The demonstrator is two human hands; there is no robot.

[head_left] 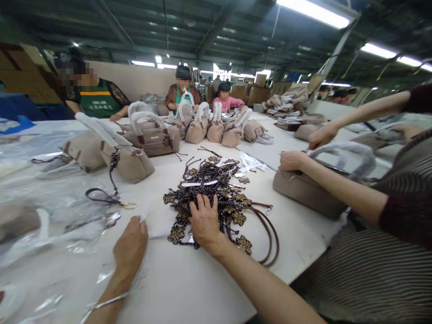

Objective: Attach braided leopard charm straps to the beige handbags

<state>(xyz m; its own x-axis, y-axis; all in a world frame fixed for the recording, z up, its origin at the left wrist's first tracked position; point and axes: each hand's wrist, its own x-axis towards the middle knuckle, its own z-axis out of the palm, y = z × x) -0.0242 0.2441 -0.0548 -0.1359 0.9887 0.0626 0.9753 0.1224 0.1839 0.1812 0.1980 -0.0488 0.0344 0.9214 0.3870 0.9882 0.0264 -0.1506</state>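
My left hand [131, 243] is closed on a thin piece of clear plastic [144, 213] above the table, left of centre. My right hand [206, 222] lies with its fingers spread on a heap of dark braided cords [211, 180] that bear leopard-patterned flower charms [239, 219]. Brown straps [275, 238] curve out of the heap on its right. White strips [251, 162] lie behind it. To the left, a dark wrist loop with a gold clasp [130, 205] rests close to my left hand.
Beige handbags [131, 164] with wrapped handles stand at the back left and centre. Clear plastic sheets [77, 243] cover the left of the table [189, 288]. At right, a co-worker's hands [292, 160] touch another bag [308, 191]. Several people sit or stand beyond.
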